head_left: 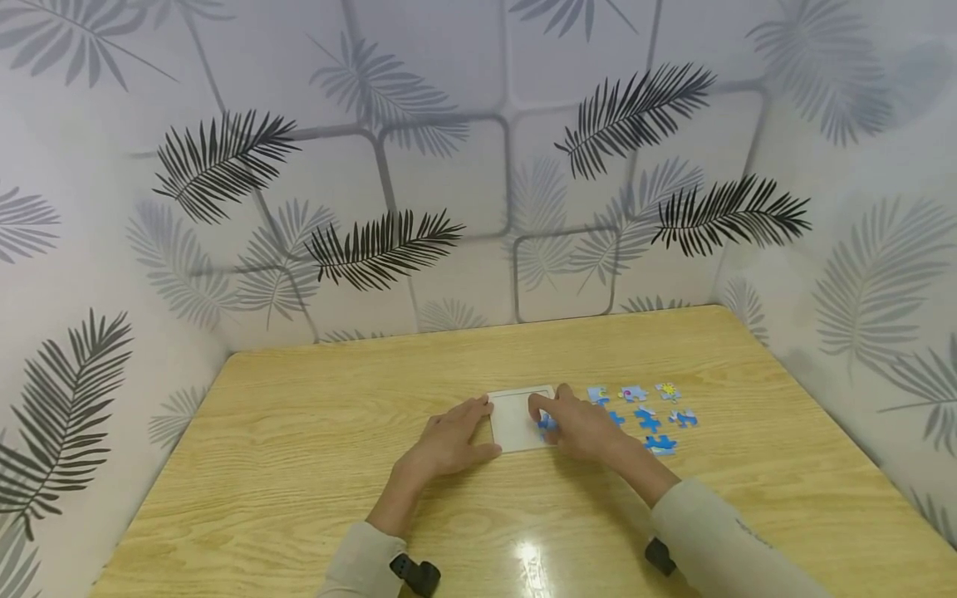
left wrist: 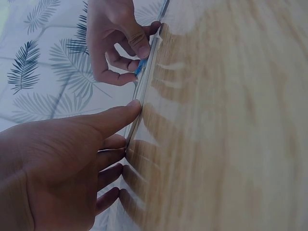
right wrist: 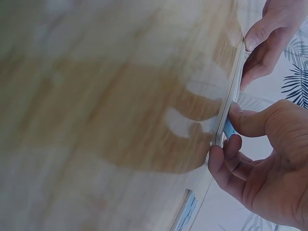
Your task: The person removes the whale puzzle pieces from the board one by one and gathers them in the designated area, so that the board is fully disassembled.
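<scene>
A shallow white puzzle tray [head_left: 512, 422] with a raised rim lies on the wooden table. My left hand [head_left: 451, 438] rests at its left edge, thumb by the near corner and index finger by the far one, with the other fingers touching the table in the left wrist view. Over the tray's right side, my right hand [head_left: 581, 425] pinches a blue jigsaw piece [head_left: 548, 422] low against the tray. That piece [right wrist: 229, 127] shows under the thumb in the right wrist view. My fingers hide much of it and the tray's right edge.
Several loose blue jigsaw pieces [head_left: 648, 419] lie right of the tray, some with yellow or purple print. One piece [head_left: 661, 444] is nearest me. The glossy wooden table [head_left: 314, 432] meets leaf-patterned walls [head_left: 449, 183] at its back and sides.
</scene>
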`<state>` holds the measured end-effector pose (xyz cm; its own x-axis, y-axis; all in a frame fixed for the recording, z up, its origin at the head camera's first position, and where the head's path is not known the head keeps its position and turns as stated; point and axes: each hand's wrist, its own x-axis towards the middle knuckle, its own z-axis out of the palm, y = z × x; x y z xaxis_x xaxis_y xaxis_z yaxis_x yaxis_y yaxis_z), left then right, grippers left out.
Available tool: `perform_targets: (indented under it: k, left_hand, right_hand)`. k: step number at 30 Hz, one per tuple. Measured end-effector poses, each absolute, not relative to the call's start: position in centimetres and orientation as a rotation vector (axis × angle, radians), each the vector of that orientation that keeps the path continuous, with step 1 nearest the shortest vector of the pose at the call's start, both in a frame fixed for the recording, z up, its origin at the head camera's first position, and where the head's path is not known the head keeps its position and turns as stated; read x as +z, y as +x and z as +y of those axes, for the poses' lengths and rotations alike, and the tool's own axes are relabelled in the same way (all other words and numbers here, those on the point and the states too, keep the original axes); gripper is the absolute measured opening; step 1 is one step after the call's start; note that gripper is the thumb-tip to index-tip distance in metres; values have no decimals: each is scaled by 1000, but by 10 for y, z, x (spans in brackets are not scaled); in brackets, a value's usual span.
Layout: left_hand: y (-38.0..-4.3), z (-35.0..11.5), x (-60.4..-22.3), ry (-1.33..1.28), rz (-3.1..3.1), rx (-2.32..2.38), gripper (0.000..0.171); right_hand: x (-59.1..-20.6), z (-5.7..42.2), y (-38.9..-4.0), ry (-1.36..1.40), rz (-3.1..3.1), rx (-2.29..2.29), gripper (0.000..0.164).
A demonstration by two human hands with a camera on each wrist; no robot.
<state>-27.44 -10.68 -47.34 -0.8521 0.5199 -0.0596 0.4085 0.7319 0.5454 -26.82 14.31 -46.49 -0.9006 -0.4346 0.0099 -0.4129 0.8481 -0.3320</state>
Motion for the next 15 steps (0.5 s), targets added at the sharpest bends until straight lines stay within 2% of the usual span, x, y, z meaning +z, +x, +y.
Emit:
perform_targets:
  k: [7,15]
  left_hand:
    - [-277,-107,-470,745,2730,781,70]
    - [-280,-108,-483,755,2738,747,72]
  right_hand:
    - [-462,143,-269,-704,2997,-470,29]
    - [-460,147,-268,-723,2963,-548,22]
